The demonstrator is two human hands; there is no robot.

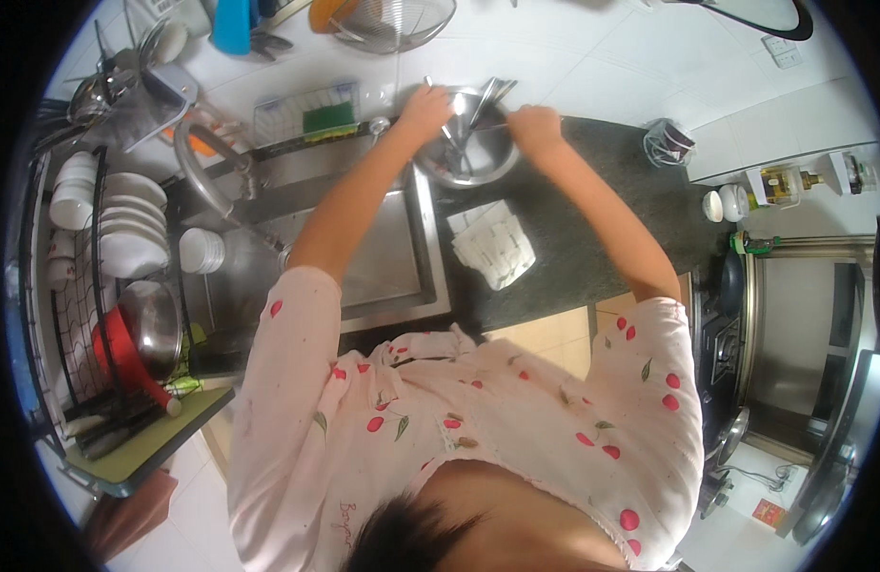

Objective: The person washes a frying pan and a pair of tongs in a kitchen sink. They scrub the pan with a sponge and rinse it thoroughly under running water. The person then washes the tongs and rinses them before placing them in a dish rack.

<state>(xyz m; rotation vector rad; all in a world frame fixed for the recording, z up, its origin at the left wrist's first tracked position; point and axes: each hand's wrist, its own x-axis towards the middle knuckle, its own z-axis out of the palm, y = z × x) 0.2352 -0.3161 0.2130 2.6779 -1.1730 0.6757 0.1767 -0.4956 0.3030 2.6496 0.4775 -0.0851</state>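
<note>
A round stainless steel bowl (474,174) stands on the dark countertop just right of the sink. Several metal utensils (482,104) lean inside it, their ends rising over the far rim. At the bowl's upper left, my left hand (427,113) is closed around a thin metal utensil (447,132) that slants into the bowl. My right hand (536,129) is at the bowl's right rim with its fingers curled; a thin dark utensil seems to run from it over the bowl, but its grip is blurred. Nearer to me lies a folded white cloth or paper stack (493,244).
The sink (382,250) with its curved faucet (197,168) is at left, beside a dish rack (100,286) of bowls and plates. A green sponge (329,120) sits in a wire basket behind. A gas stove (725,347) and oil bottles (779,186) are at right.
</note>
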